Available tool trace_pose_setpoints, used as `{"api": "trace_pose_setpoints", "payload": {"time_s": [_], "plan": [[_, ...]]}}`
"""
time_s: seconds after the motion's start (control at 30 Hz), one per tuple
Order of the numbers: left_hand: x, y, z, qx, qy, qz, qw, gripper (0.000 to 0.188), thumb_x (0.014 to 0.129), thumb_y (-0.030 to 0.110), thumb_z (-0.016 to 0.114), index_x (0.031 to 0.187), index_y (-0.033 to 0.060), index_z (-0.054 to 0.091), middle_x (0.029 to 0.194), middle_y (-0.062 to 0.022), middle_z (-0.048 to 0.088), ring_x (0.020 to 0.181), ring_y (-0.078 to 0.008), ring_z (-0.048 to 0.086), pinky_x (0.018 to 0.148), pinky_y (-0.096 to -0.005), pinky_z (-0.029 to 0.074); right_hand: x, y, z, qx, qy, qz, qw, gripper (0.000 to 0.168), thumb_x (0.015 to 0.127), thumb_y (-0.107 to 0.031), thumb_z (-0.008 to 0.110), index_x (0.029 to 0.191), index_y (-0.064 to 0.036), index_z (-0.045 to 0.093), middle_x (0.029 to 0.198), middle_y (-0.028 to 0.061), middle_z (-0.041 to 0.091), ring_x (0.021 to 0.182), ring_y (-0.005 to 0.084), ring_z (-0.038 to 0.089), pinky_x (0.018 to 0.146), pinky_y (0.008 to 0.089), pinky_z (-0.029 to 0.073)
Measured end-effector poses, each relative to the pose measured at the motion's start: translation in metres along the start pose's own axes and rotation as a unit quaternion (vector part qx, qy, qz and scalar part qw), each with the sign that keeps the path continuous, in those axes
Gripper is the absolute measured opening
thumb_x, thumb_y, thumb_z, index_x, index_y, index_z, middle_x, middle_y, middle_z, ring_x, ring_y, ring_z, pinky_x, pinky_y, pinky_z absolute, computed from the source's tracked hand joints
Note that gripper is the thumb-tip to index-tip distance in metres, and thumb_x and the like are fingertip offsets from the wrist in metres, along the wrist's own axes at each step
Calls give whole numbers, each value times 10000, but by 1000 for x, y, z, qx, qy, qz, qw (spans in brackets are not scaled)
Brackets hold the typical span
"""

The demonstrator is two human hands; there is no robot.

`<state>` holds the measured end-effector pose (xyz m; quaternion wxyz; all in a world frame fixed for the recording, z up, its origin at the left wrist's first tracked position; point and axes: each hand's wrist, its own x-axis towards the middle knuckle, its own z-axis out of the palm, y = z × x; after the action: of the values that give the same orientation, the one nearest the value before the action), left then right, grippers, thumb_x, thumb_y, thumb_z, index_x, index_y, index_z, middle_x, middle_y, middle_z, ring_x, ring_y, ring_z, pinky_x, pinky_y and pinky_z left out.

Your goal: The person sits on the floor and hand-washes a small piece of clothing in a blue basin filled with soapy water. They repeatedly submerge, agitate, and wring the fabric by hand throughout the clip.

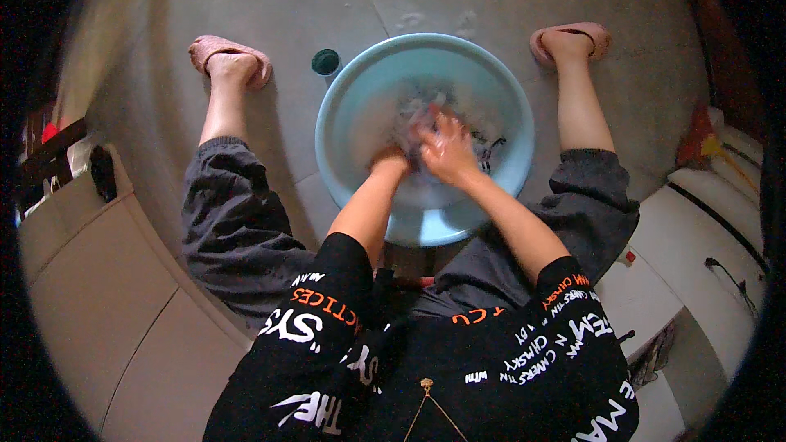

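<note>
A light blue plastic basin (424,42) stands on the floor between my feet, holding cloudy water. In it lies a wet cloth (424,101), greyish with dark markings and blurred by motion. My right hand (451,146), wet, is over the middle of the basin with its fingers curled on a bunched part of the cloth. Close beside it, my left hand (390,158) dips into the water at the cloth's near side. Its fingers are hidden by the murky water.
A small cup (326,62) with a dark green top or contents stands just left of the basin. My feet in pink slippers (230,58) flank the basin on the grey floor (295,0). Pale panels (123,294) rise at left; white surfaces (651,258) lie at right.
</note>
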<state>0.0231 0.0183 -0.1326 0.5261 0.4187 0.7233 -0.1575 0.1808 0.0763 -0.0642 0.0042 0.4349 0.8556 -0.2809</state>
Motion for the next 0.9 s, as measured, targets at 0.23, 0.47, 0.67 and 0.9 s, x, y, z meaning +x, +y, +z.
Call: {"api": "trace_pose_setpoints", "payload": {"time_s": [0.23,0.47,0.67,0.9], "plan": [[-1,2,-1,8,-8,-20,1000,783,767,467,718,1389,49,490,1400,-170,524,1272,-352,513,1049,-432,423,67,-31,6,-77,-51,9,996,469,884,-463,569,1315,-281,560,1528,89,338,1361,415,337,1021,599,364],[-25,19,-18,54,-2,-21,998,639,839,420,670,1345,52,544,1381,-152,547,1245,-323,548,1014,-440,455,143,5,23,129,-60,152,978,398,930,-335,536,1172,-31,621,1232,179,618,1076,351,615,937,459,484],[-5,1,-13,91,32,-36,995,581,870,380,633,1344,56,547,1377,-149,551,1239,-329,552,1006,-449,461,76,28,-11,370,131,20,920,512,828,-238,643,1304,-79,543,1397,156,485,1270,351,468,1047,439,393],[13,-9,16,39,34,-1,999,524,894,338,601,1340,67,553,1381,-148,547,1241,-335,550,1001,-456,463,13,-13,9,-86,-15,-4,996,682,810,-410,667,1444,-359,421,1618,50,137,1434,417,196,1012,717,295]]}}
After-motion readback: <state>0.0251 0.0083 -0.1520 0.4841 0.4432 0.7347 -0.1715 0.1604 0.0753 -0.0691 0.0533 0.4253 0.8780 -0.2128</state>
